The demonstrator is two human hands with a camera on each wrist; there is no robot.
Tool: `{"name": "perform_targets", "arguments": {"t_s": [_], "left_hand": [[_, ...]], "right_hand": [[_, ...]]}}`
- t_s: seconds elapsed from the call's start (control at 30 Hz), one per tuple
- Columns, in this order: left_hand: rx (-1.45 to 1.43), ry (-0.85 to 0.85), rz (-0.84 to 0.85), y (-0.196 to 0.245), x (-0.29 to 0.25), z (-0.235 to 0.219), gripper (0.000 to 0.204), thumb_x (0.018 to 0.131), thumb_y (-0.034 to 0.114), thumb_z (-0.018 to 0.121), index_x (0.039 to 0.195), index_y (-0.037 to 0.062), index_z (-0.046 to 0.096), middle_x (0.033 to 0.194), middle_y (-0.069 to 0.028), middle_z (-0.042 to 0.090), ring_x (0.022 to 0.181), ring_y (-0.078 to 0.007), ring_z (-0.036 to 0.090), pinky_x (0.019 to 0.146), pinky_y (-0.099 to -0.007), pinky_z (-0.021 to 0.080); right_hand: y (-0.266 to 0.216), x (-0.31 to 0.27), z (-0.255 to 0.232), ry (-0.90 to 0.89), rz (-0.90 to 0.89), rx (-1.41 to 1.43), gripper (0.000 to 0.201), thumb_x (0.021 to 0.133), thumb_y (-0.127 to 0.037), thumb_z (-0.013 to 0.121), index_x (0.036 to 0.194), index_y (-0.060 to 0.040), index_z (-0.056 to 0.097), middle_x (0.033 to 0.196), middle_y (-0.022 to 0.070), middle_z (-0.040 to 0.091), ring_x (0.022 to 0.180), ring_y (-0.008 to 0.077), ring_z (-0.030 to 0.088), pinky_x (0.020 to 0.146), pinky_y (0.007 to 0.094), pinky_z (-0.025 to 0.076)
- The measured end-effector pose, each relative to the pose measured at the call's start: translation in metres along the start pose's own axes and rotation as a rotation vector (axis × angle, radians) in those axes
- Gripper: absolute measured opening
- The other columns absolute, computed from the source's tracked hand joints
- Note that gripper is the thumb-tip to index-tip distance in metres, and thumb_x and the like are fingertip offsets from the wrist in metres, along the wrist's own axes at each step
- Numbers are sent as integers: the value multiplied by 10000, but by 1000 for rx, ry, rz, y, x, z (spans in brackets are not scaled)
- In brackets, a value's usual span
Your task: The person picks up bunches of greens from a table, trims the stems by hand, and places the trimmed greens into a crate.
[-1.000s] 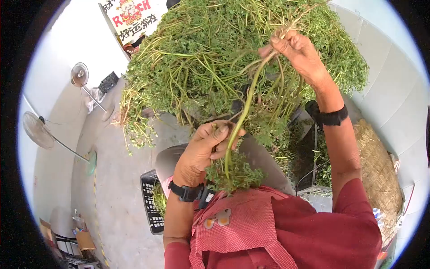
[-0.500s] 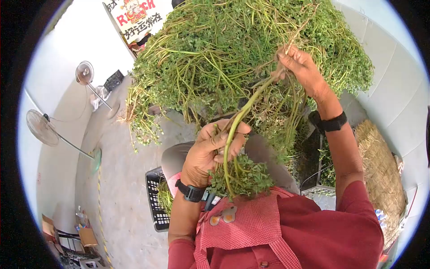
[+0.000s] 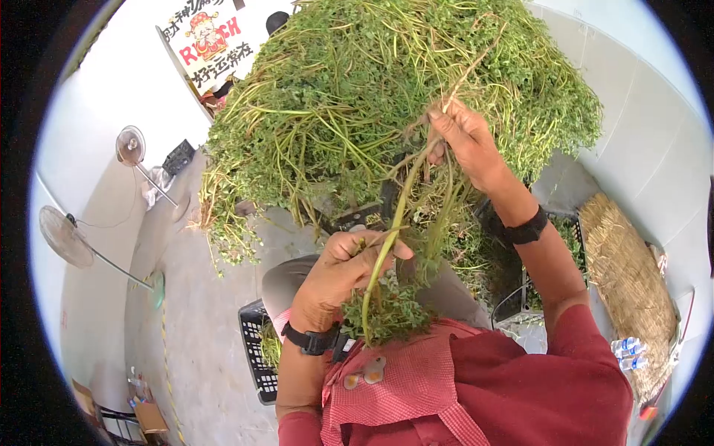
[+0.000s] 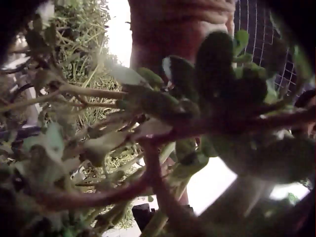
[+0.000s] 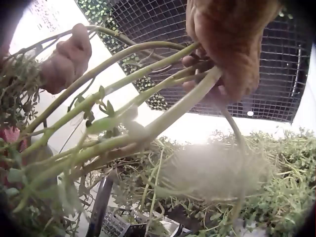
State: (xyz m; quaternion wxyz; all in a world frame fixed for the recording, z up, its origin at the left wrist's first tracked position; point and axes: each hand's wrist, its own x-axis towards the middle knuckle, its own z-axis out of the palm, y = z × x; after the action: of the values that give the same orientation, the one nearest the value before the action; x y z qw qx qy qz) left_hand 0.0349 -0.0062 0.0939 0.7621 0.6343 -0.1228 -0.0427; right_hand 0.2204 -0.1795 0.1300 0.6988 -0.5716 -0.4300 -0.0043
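In the head view a long green plant [image 3: 402, 202] runs between the two hands, leafy end low by the apron, thin pale root at the top. My right hand [image 3: 465, 141] pinches it near the root. Lower down, my left hand [image 3: 343, 269] has its fingers curled round the stems above the leaves. The right wrist view shows several thick stems [image 5: 173, 111] gathered in the right hand [image 5: 229, 44], with the left hand [image 5: 66, 61] beyond. Leaves [image 4: 215, 74] cover most of the left wrist view and hide the left fingertips.
A big heap of green plants [image 3: 357, 97] fills the area ahead. A black crate [image 3: 256, 364] stands on the floor at the left, another crate [image 3: 576, 223] at the right beside a woven straw bundle [image 3: 625, 267]. Two fans [image 3: 65, 236] stand far left.
My right hand has come down and to the left with the root end. The left hand stays round the stems, and the leafy end has shifted slightly.
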Motion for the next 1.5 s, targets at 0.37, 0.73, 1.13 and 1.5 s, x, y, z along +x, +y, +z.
{"name": "perform_targets", "arguments": {"t_s": [0.37, 0.73, 1.13, 1.5], "left_hand": [[86, 556, -172, -56, 33, -27, 158, 825, 181, 576, 790, 39, 638, 597, 17, 509, 456, -67, 420, 409, -203, 306], [18, 735, -325, -134, 20, -89, 181, 842, 151, 537, 725, 27, 599, 513, 15, 433, 361, -77, 308, 327, -238, 209], [-544, 135, -269, -65, -6, -40, 201, 914, 209, 474, 824, 47, 553, 818, -199, 628, 389, -23, 330, 299, -146, 228], [-350, 25, -224, -53, -12, -12, 248, 933, 221, 490, 1003, 1, 579, 742, -73, 579, 454, -19, 367, 344, -146, 246]], "right_hand": [[-28, -31, 36, 55, -435, -695, 124, 857, -129, 581, 964, -67, 580, 725, 123, 623, 589, 291, 612, 500, 344, 467], [-59, -19, 45, 180, -412, -709, 125, 861, -138, 580, 937, -39, 567, 675, 121, 585, 540, 234, 586, 508, 312, 468], [6, 1, -11, 102, -149, -602, 187, 889, -147, 568, 1006, -6, 605, 774, 57, 647, 656, 87, 566, 579, 255, 476], [24, 5, -30, 249, -67, -364, 202, 895, -200, 574, 973, -24, 634, 611, -68, 487, 526, 10, 396, 462, 196, 350]]}}
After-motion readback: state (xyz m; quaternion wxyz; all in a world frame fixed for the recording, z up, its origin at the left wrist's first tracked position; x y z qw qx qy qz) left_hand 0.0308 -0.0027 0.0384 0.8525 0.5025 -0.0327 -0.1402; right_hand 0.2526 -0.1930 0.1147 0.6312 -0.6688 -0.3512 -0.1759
